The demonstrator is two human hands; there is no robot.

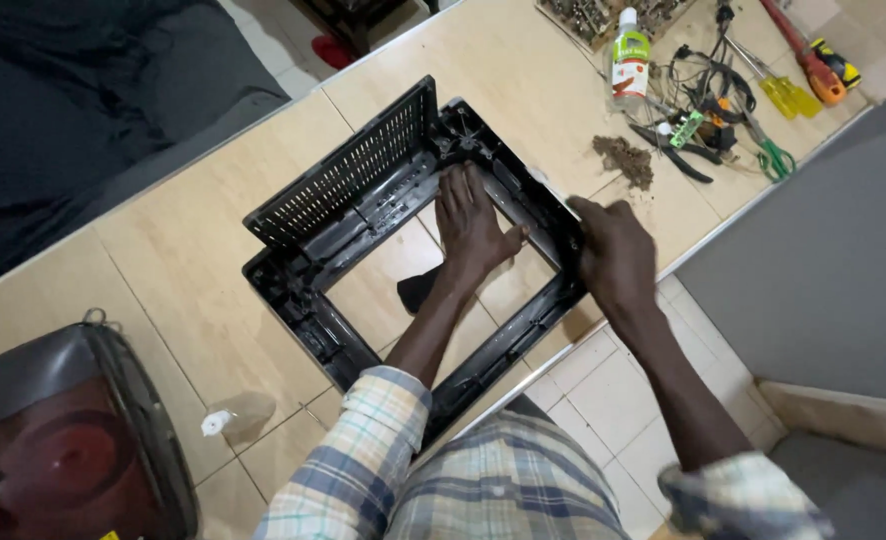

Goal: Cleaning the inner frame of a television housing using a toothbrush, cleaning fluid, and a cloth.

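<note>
A black plastic frame, open in the middle, lies on the tan worktop. A vented grille panel stands tilted at its far left side. My left hand is flat inside the frame, fingers spread and pressing on its far inner rail. My right hand grips the frame's right outer edge near the corner. A small black piece lies on the worktop inside the frame, beside my left wrist.
A dark red and black casing sits at the near left. A small clear bottle lies near it. Far right: a green-labelled bottle, a pile of dust, pliers, wires, screwdrivers. The worktop edge runs under my right arm.
</note>
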